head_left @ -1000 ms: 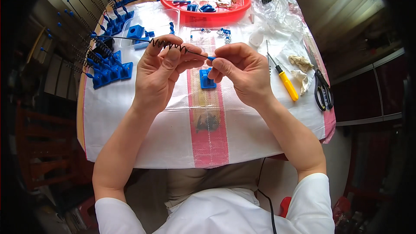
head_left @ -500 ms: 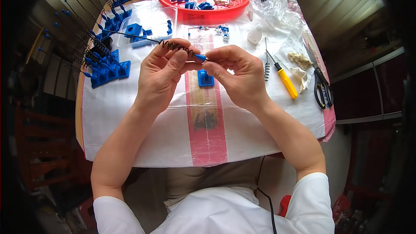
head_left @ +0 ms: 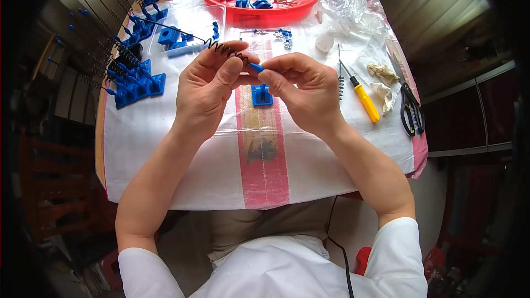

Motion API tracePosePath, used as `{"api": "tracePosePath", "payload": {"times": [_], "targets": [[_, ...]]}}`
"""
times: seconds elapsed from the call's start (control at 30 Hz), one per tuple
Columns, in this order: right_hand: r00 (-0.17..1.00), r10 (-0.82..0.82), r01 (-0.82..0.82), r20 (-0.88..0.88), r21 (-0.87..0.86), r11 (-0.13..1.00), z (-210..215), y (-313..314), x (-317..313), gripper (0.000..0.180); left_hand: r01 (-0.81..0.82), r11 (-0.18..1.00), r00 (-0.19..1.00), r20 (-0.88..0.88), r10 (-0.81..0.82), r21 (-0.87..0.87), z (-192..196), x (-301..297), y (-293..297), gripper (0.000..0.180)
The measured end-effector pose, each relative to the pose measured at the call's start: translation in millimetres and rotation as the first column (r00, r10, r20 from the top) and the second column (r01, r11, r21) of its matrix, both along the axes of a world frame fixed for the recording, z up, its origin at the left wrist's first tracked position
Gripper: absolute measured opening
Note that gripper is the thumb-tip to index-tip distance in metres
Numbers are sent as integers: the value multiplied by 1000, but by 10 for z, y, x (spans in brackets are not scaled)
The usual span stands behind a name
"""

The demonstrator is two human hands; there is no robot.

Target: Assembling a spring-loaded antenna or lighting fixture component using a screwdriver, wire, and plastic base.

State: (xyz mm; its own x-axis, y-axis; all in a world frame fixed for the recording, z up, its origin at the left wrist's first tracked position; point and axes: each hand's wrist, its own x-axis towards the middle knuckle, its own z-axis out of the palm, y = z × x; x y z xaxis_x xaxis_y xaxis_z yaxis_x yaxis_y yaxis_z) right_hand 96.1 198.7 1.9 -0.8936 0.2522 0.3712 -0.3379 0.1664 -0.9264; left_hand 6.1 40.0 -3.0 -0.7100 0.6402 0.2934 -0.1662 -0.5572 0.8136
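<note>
My left hand (head_left: pixel 203 92) is closed around a black coil spring (head_left: pixel 220 48). From the coil, a thin straight black rod (head_left: pixel 165 26) runs out toward the upper left. On the coil's right end sits a small blue cone-shaped piece (head_left: pixel 256 68), pinched between the thumb and fingertips of my right hand (head_left: pixel 310 92). The fingers partly hide both coil and cone. Just below the hands, a small blue plastic base (head_left: pixel 261 97) with an upright bracket lies on the table.
Blue bases with upright springs (head_left: pixel 141 85) line the left edge. Farther back stand a clear plastic box (head_left: pixel 220 16) and a red oval tray (head_left: pixel 259 19) of blue parts. To the right lie a yellow-handled screwdriver (head_left: pixel 366 104), black-handled scissors (head_left: pixel 409 113) and a clear bag (head_left: pixel 359 5).
My right fingertips have come closer to my left hand along the blue cone. The coil has tilted a little more steeply, its right end lower. Both hands keep their grip.
</note>
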Motion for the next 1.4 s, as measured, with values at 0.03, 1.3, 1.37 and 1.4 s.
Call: {"api": "tracePosePath", "payload": {"times": [0.03,1.3,1.37,1.4], "targets": [[1000,-8,8,-2,-11,1000,4,-4,-4,12,-6,1000,1000,9,6,3,6,7,4,27],[964,-191,5,186,705,709,559,753,173,32,-178,981,940,-308,148,-74,-103,-261,220,27],[927,-305,61,220,713,699,772,854,276,30,-164,982,940,-318,126,-97,-128,-214,230,27],[902,-364,61,232,766,640,764,915,277,31,-160,981,939,-323,117,-111,-145,-195,222,26]]}}
